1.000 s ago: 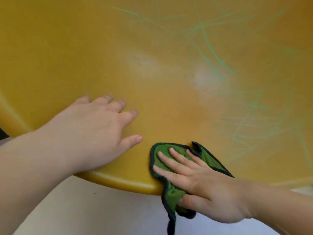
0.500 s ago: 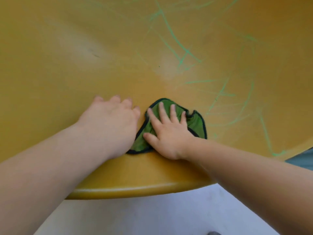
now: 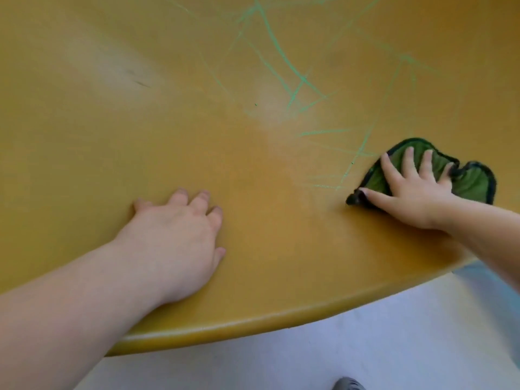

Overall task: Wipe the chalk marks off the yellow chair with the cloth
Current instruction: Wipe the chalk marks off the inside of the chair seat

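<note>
One cloth (image 3: pixel 476 182) slid right under right hand (image 3: pixel 413 192); left hand (image 3: pixel 180 235) on chair (image 3: pixel 275 235).

1 left hand (image 3: pixel 180 237), 1 right hand (image 3: pixel 413 190), 1 cloth (image 3: pixel 475 181), 1 yellow chair (image 3: pixel 84 136).

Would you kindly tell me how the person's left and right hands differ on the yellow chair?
The left hand rests on the bare yellow chair; the right hand presses the green cloth. The left hand lies clear of the chalk marks; the right hand sits at their edge. Both lie palm-down, gripping nothing.
</note>
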The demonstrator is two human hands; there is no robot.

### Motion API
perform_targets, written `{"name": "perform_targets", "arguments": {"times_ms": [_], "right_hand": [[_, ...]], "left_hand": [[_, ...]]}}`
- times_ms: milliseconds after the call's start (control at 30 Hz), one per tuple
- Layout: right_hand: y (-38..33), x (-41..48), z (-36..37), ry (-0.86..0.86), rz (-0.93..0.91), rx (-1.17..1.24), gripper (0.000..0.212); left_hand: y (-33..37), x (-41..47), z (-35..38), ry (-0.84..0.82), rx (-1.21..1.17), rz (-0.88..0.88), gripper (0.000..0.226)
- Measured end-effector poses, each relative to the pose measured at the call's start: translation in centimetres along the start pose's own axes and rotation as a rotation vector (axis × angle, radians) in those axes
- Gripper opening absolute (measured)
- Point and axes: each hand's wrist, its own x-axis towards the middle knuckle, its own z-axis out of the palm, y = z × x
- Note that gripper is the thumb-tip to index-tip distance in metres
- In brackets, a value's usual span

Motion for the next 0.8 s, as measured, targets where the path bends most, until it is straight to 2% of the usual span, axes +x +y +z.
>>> {"name": "perform_targets", "arguments": {"times_ms": [100,200,267,367,433,500,567,633,733,800], "right_hand": [[-2.5,4.4,-1.1,0.095,0.037,0.074,0.116],[-7.3,6.8,-1.0,0.175,-0.069,0.108,0.101],[-10.4,6.3,-0.6,0.163,-0.223,0.095,0.090],[-12.3,1.3,1.1,0.064,-0.586,-0.012,0.079],[-10.8,-3.8,2.4,-0.048,-0.815,-0.063,0.076],[-7.6,-8.1,3.0,-0.187,-0.909,-0.094,0.072],[-4.3,-9.7,3.1,-0.225,-0.835,-0.210,0.078],[-1.8,-7.8,2.6,-0.194,-0.632,-0.303,0.088],[0.4,-0.7,0.9,-0.026,-0.275,-0.234,0.103],[-0.4,3.7,-0.6,0.068,-0.163,-0.148,0.094]], "left_hand": [[0.0,0.1,0.0,0.012,0.001,-0.002,0.067],[0.1,0.2,0.0,0.022,0.009,-0.001,0.067],[0.0,0.3,0.1,0.029,0.014,0.007,0.067],[-0.1,0.4,0.1,0.046,0.010,0.012,0.066],[-0.2,0.3,0.2,0.052,0.008,0.011,0.067],[-0.1,0.2,0.3,0.060,0.002,0.003,0.067],[0.1,0.1,0.3,0.074,-0.008,-0.007,0.067],[0.3,0.0,0.3,0.081,-0.015,-0.009,0.067],[0.3,-0.2,0.1,0.087,-0.010,-0.004,0.065],[0.1,-0.2,0.0,0.087,-0.015,0.005,0.063]]}}
